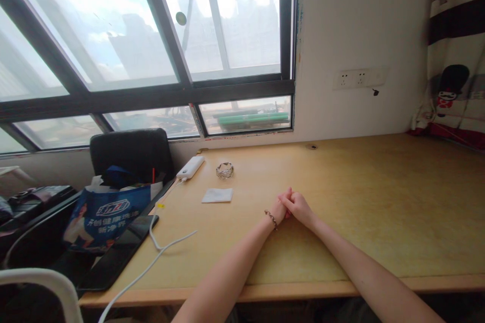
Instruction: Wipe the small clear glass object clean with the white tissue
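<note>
The worktop (379, 202) is broad and smooth-looking, so a light thing brushed by a sleeveless arm could slide, most easily off its left side, where several things sit close to the edge. Beyond that edge, a black chair (131, 154) stands behind a blue bag (109, 217) with its top open; anything pushed off there might drop into the bag or down beside it. A dark flat panel (119, 255) lies at the same edge, and a knock could tip it if little supports it; its footing is hidden.

The white cable (151, 262) trails over the near left edge. Snagged by the left arm, it could drag the white power bank (190, 167), which rests by the far left edge.

The left hand (279, 210) and right hand (302, 206) rest clasped on the worktop, their fingers together and folded over one another; whether anything is between the palms cannot be seen.

The flat white packet (217, 195) lies to the left of the hands, apart from them; being thin, it could be hard to pinch up. The openwork ring (225, 170) sits just beyond it, and its gaps could catch the beaded bracelet (271, 219) on the left wrist.
</note>
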A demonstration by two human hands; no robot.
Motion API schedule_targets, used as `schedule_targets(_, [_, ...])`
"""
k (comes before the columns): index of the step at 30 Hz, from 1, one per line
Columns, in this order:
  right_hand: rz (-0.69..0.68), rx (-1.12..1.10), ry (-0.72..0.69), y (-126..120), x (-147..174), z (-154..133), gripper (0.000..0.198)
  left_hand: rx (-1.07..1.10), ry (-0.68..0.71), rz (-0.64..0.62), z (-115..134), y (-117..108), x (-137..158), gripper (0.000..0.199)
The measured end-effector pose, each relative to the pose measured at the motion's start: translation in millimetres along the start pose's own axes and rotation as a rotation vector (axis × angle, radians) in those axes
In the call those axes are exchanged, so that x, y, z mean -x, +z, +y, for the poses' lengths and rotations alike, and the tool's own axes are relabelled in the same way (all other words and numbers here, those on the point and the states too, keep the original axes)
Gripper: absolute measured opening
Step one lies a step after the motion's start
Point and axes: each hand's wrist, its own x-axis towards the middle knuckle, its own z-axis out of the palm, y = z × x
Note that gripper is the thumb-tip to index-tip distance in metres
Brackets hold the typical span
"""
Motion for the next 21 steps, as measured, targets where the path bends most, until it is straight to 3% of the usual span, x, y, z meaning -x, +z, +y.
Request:
schedule_targets(7, [0.008, 0.215, -0.126, -5.9, 0.7, 0.2, 0.049, -0.114, 0.075, 0.051, 0.6, 1.0, 0.8, 0.057])
schedule_targets(21, [0.008, 0.242, -0.149, -6.7, 1.1, -1.0, 0.047, -0.048, 0.093, 0.049, 0.8, 1.1, -0.8, 0.051])
